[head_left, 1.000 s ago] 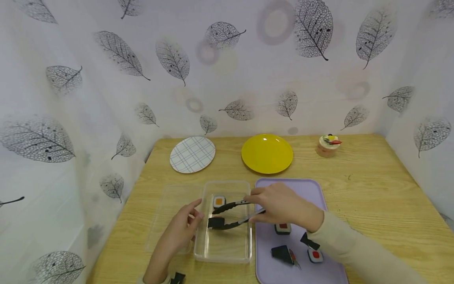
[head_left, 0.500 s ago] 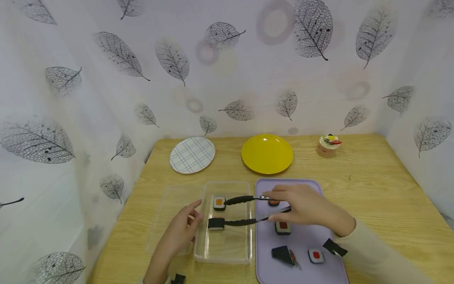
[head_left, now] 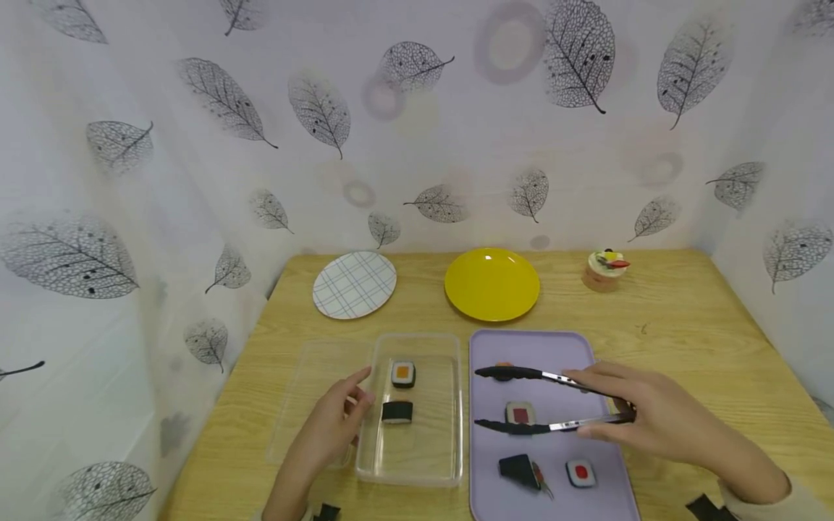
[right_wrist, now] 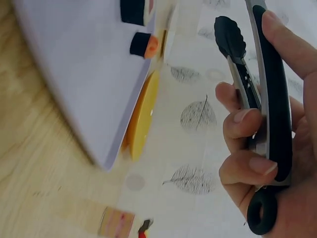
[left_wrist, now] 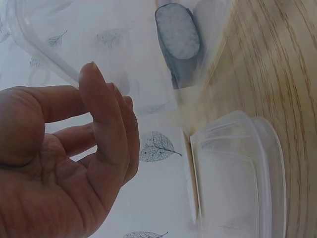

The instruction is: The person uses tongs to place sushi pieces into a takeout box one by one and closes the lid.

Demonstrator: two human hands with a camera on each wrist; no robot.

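Observation:
In the head view my right hand (head_left: pixel 641 409) grips black-and-metal tongs (head_left: pixel 560 425), their arms spread over the purple tray (head_left: pixel 491 499) with nothing between the tips. Below the tongs are an orange-topped sushi piece (head_left: pixel 504 364), partly covered, and a square sushi roll with a dark red centre (head_left: pixel 520 412). My left hand (head_left: pixel 335 420) is at the left wall of a clear plastic box (head_left: pixel 410 470), thumb and fingers curled at its rim. Inside lie an orange-centred sushi roll (head_left: pixel 403 373) and a black-wrapped sushi piece (head_left: pixel 397 412), whose white end shows in the left wrist view.
A hand roll (head_left: pixel 519 469) and a red-centred sushi roll (head_left: pixel 580 472) lie nearer on the tray. Behind stand a checked plate (head_left: pixel 355 284), a yellow plate (head_left: pixel 491 284) and a small cupcake (head_left: pixel 602 273). A clear lid (head_left: pixel 306 376) lies left of the box.
My right hand has drawn the tongs rightward, out of the box and over the tray. The tongs have let go of the black-wrapped sushi piece, which stays in the box. My left hand has stayed put.

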